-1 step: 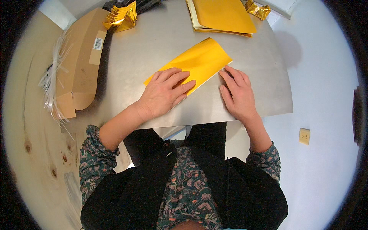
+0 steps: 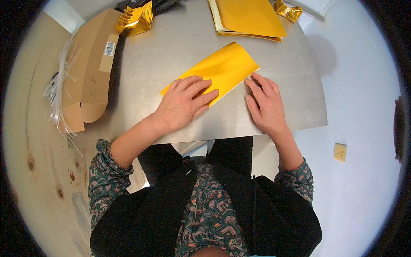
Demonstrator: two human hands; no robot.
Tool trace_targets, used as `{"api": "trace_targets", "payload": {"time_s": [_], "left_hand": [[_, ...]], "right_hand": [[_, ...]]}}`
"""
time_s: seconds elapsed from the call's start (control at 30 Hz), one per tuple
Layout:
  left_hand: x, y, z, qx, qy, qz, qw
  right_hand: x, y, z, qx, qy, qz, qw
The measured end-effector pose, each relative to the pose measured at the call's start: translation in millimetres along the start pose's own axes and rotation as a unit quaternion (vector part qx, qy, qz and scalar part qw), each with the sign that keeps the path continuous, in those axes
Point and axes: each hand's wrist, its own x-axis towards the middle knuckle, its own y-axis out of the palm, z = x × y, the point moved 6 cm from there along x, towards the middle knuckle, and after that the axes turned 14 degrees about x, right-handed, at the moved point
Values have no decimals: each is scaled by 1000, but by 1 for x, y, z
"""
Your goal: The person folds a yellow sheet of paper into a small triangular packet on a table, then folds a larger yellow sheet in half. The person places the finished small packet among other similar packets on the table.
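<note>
A sheet of gold paper [image 2: 231,64], folded over with a white edge showing along its near side, lies slantwise on the metal table. My left hand [image 2: 182,100] rests flat on its near left part, fingers spread and pressing it down. At the paper's right corner, my right hand [image 2: 267,103] touches the white edge with its fingertips; its thumb is apart from the fingers and nothing shows in its grasp.
A stack of gold paper sheets [image 2: 252,19] lies at the far side of the grey table [image 2: 291,107]. Folded gold paper pieces [image 2: 136,19] sit far left, another folded gold piece [image 2: 289,11] far right. An open cardboard box [image 2: 87,68] with clear plastic strips [image 2: 58,98] stands along the left edge.
</note>
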Motion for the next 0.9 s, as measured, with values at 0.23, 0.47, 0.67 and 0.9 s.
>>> {"api": "trace_targets", "payload": {"time_s": [0.23, 0.47, 0.67, 0.9], "left_hand": [[2, -2, 0, 11, 0, -5, 1000], [0, -3, 3, 8, -3, -7, 1000], [1, -3, 4, 0, -8, 0, 1000], [1, -5, 3, -7, -15, -5, 1000]], "right_hand": [[4, -2, -2, -3, 12, 7, 1000], [6, -2, 10, -7, -22, -2, 1000], [9, 11, 11, -50, -11, 67, 996], [8, 12, 10, -37, -2, 62, 997]]}}
